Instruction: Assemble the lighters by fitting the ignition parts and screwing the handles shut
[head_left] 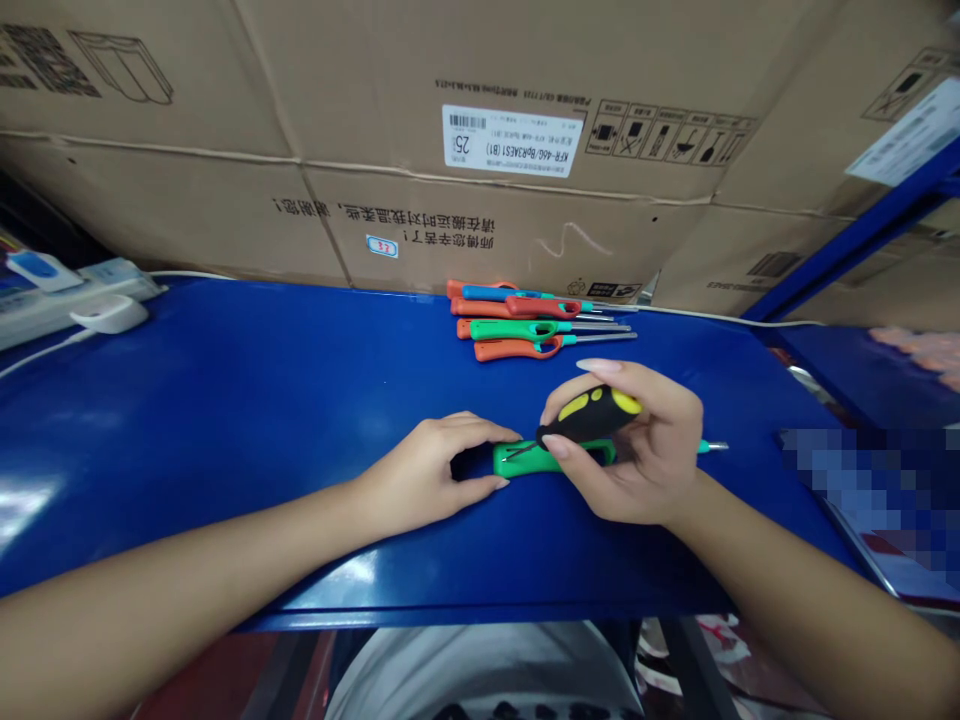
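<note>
A green long-nosed lighter (525, 459) lies on the blue table (247, 400), its metal nozzle tip (714, 446) pointing right. My left hand (442, 470) curls around the lighter's left end and holds it down. My right hand (637, 455) grips a black-and-yellow screwdriver (592, 413). The screwdriver's thin tip rests against the green body near its left end. My right hand covers the lighter's middle.
Several orange, green and blue lighters (525, 320) lie in a stack at the table's back, against stacked cardboard boxes (480, 130). A white power strip and plug (82, 300) sit at far left. A blurred patch (870, 480) lies at right.
</note>
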